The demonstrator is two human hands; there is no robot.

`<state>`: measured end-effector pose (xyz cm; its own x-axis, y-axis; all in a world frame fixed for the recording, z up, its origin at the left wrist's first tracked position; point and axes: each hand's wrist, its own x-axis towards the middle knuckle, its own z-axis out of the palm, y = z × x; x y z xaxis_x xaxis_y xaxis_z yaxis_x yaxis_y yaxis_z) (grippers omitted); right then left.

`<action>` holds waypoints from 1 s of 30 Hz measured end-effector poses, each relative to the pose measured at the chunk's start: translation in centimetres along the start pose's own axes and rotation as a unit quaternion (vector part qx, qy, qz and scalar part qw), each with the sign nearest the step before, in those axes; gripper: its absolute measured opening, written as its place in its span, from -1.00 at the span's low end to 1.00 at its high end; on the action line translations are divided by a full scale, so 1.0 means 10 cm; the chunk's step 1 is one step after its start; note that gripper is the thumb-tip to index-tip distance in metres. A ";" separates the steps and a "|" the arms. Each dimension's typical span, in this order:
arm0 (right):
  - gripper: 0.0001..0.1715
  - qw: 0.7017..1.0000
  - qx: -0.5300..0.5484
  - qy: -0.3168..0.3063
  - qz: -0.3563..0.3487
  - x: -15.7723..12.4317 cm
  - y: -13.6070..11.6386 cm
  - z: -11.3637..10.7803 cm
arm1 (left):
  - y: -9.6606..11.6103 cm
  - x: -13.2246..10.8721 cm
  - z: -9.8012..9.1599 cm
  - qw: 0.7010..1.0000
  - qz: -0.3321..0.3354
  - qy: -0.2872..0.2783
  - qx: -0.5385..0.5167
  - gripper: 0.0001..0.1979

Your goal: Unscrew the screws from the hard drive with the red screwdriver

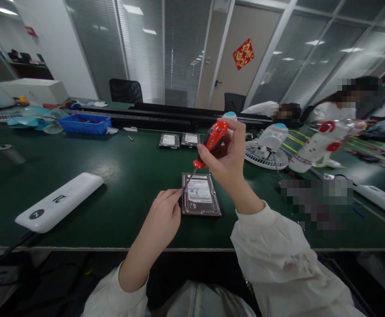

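Observation:
A hard drive [201, 200], label side up, lies flat on the green table in front of me. In my right hand [228, 160] is a red and black screwdriver [215, 136]. Its shaft slants down to the left, and its tip meets the drive's left edge. My left hand [164, 213] rests beside that edge with the fingers closed together, fingertips at the screwdriver's tip. Whatever they pinch there is too small to make out. Beyond the drive, two more hard drives [169, 140] [190, 139] lie side by side.
A white power bank-like device [60, 201] marked 21 lies at left. Farther back are a blue tray [86, 124] and a metal cylinder [10, 154]. White fan parts [268, 149] and a red-and-white object [317, 149] stand at right. People sit across the table there.

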<state>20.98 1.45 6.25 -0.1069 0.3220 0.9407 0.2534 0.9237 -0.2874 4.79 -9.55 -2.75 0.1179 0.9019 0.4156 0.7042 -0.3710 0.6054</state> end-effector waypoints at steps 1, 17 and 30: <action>-0.44 1.000 -0.001 -0.002 0.001 0.00 0.00 0.00 | 0.00 0.00 0.00 1.000 0.000 0.002 -0.001 -0.56; -0.31 0.997 0.013 -0.070 0.029 0.08 -0.05 -0.03 | 0.02 0.02 0.00 1.000 0.004 -0.011 0.026 -0.55; -0.30 0.994 -0.016 -0.098 0.042 0.08 0.00 -0.09 | 0.03 0.02 0.00 0.999 -0.004 -0.021 0.033 -0.54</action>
<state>21.81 1.53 7.15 -0.2678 0.4351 0.8596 0.2995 0.8856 -0.3550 5.02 -9.52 -2.45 0.1403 0.9137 0.3814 0.7495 -0.3497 0.5622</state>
